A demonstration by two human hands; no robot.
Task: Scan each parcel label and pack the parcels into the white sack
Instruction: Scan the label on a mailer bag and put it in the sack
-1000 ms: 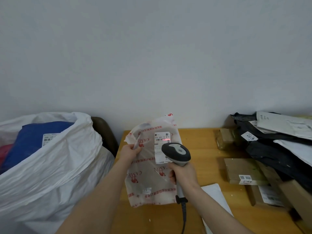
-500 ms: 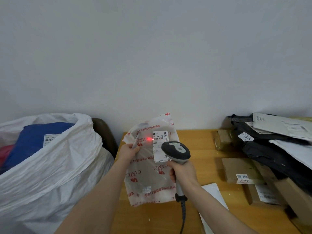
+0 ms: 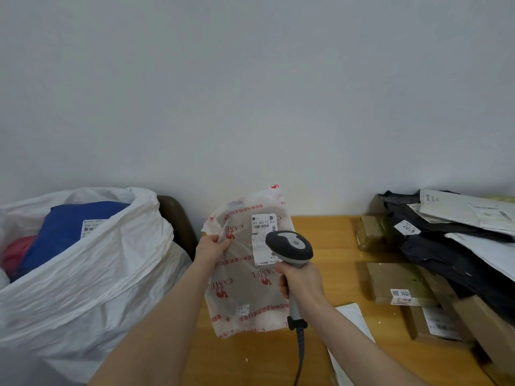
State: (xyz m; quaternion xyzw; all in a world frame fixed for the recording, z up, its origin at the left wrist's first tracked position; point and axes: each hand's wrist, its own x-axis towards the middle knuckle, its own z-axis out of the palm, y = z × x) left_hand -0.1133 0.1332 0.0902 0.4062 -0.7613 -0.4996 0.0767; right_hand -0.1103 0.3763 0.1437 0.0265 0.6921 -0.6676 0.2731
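My left hand [image 3: 211,246] pinches the upper left edge of a translucent white parcel bag with red print [image 3: 245,285], held upright over the wooden table [image 3: 340,277]. Its white shipping label [image 3: 263,232] faces me. My right hand [image 3: 299,281] grips the handle of a grey barcode scanner [image 3: 289,247], whose head points at the label and covers its lower right corner. No red scan dot shows on the bag. The big white sack [image 3: 92,274] stands open at the left, holding a blue parcel [image 3: 69,229] and a red one [image 3: 15,252].
Brown cardboard boxes [image 3: 395,282] and black and white mailer bags [image 3: 446,240] are piled on the table's right side. A white envelope [image 3: 351,327] lies under my right forearm. A dark chair back [image 3: 175,221] stands between sack and table. The scanner cable hangs toward me.
The red scan dot moved left off the label onto the bag, then vanished. The parcel and scanner shifted slightly; both hands keep their holds.
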